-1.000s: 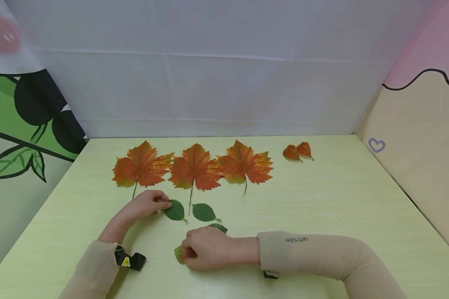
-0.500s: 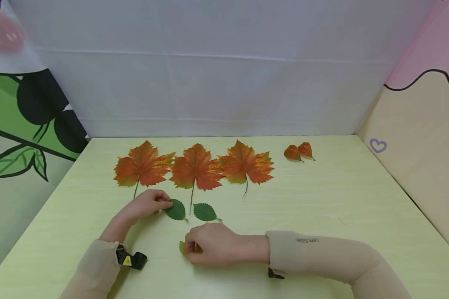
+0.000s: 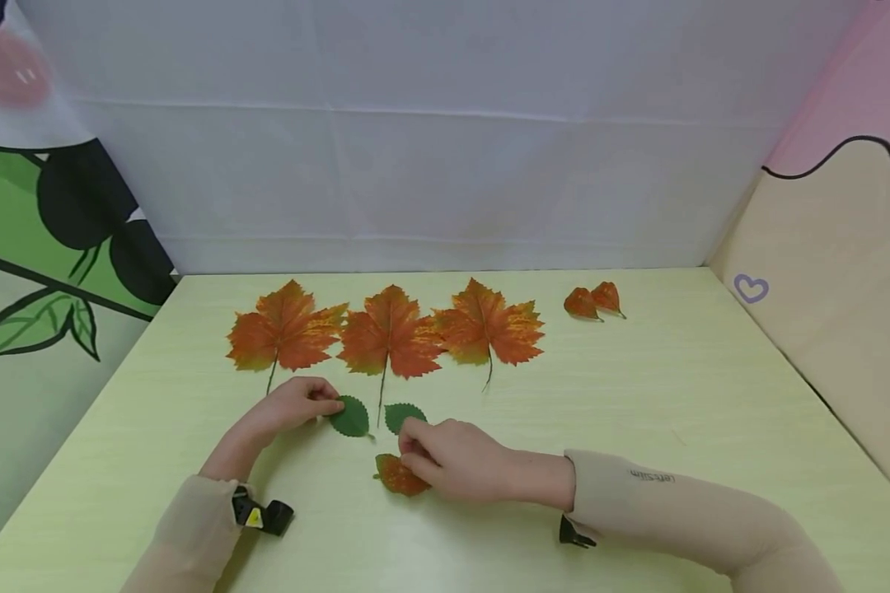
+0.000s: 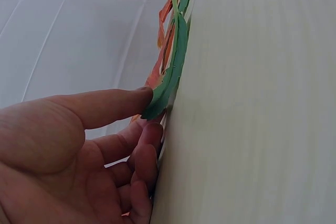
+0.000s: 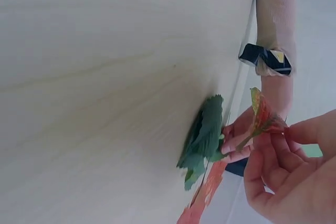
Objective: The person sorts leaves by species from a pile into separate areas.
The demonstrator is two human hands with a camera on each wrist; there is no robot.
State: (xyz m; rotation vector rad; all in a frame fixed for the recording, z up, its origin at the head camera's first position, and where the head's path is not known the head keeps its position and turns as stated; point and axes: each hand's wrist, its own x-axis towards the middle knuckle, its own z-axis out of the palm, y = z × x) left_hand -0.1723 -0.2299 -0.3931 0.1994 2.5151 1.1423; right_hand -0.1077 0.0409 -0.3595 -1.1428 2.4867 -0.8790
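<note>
Right hand (image 3: 452,461) pinches small orange-red fabric leaf (image 3: 399,476) by stem (light, floppy); left hand (image 3: 297,403) presses small green serrated leaf (image 3: 351,417) on bench (image 3: 675,395).

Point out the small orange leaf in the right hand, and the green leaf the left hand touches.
small orange leaf (image 3: 399,477), head view, middle of its blade.
green leaf (image 3: 352,417), head view, centre of its blade.
</note>
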